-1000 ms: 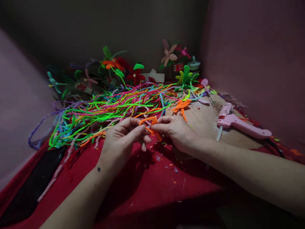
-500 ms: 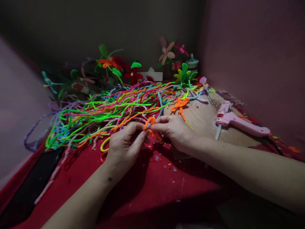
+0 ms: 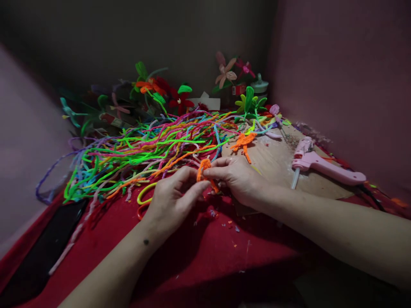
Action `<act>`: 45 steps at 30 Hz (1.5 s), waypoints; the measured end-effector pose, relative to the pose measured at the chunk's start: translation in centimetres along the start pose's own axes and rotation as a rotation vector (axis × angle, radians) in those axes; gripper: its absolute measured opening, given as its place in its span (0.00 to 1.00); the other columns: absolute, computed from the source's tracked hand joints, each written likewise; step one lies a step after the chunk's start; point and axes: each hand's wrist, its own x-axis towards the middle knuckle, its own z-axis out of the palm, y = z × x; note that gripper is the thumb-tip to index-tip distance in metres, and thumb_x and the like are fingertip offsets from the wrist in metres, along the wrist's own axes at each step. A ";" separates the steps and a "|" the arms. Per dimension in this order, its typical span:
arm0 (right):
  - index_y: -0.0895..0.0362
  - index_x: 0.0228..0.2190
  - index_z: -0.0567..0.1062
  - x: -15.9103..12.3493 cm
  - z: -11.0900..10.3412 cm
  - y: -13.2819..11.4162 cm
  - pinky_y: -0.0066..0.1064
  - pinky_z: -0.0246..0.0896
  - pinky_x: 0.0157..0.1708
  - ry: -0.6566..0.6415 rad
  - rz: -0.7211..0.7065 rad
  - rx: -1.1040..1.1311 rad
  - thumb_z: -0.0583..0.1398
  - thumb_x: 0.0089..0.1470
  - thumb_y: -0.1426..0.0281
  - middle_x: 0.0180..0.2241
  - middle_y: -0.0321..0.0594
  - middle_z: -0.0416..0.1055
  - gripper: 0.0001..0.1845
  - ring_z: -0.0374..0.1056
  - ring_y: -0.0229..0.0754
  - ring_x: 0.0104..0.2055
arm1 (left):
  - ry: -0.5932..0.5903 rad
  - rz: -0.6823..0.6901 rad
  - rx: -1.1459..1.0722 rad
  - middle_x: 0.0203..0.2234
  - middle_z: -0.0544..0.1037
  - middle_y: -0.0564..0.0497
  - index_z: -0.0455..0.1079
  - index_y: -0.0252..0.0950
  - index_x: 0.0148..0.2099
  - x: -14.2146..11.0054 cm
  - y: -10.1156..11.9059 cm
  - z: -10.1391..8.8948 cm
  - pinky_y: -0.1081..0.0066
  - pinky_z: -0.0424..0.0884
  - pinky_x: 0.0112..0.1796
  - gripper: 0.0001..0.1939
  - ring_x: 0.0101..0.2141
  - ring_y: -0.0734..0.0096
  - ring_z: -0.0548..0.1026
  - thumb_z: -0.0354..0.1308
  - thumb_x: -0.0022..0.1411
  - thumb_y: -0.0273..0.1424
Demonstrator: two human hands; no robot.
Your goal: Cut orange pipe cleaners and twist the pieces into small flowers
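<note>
Strip (image 3: 204, 164) | looked light, soft, bendable | bend suited a fingertip hold | right hand (image 3: 237, 177) pinched it; left hand (image 3: 176, 192), grip unclear

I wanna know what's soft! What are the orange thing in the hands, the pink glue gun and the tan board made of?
Orange thing: probably pipe cleaner, matte and fuzzy, since its edges look fluffy.
Pink glue gun: likely hard plastic, smooth, from its even-coloured, moulded shape.
Tan board: maybe cardboard or wood, mostly dull; it's flat and brown.

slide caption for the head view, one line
Right hand pinches a bent orange pipe cleaner, left hand close by, near a colourful heap and a glue gun on cardboard.
</note>
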 end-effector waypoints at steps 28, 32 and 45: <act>0.62 0.23 0.72 0.0 -0.4 0.0 0.23 0.57 0.18 -0.108 0.045 0.142 0.62 0.42 0.76 0.20 0.36 0.68 0.03 0.62 0.31 0.18 | -0.228 -0.391 -0.666 0.23 0.75 0.54 0.63 0.33 0.37 0.7 -0.2 -0.1 0.73 0.73 0.21 0.09 0.21 0.73 0.74 0.60 0.55 0.29; 0.63 0.21 0.70 0.3 -0.4 0.0 0.23 0.59 0.19 -0.162 0.055 0.226 0.60 0.44 0.76 0.19 0.36 0.68 0.04 0.62 0.31 0.17 | -0.248 -0.347 -0.684 0.26 0.77 0.53 0.63 0.34 0.39 0.8 -0.5 -0.2 0.73 0.74 0.24 0.13 0.22 0.74 0.75 0.61 0.53 0.26; 0.61 0.22 0.69 0.4 -0.3 0.0 0.24 0.55 0.18 -0.119 -0.027 0.130 0.63 0.41 0.75 0.19 0.34 0.66 0.06 0.61 0.31 0.18 | -0.205 -0.377 -0.683 0.18 0.72 0.56 0.69 0.36 0.34 0.7 -0.9 -0.5 0.77 0.68 0.16 0.07 0.16 0.77 0.70 0.59 0.56 0.34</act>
